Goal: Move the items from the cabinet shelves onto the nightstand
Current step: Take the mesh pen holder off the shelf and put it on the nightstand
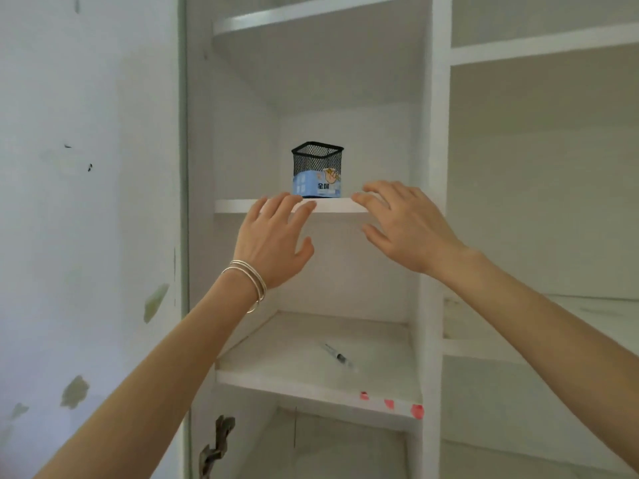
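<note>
Task barely begun, judging by the black mesh pen holder (pixel 317 170) upright near the front edge of its cabinet shelf (pixel 238 205) and a syringe-like item (pixel 338 356) lying mid-surface on the shelf below; nightstand out of view. Left hand (pixel 273 240) and right hand (pixel 406 223) both open, fingers spread, empty, at that front edge, flanking the holder without touching. Plenty of headroom above and clear space either side for lifting out.

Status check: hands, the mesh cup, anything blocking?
Left hand and right hand open, empty, at shelf edge. Mesh cup upright on shelf, untouched. Path clear. Syringe on lower shelf.
</note>
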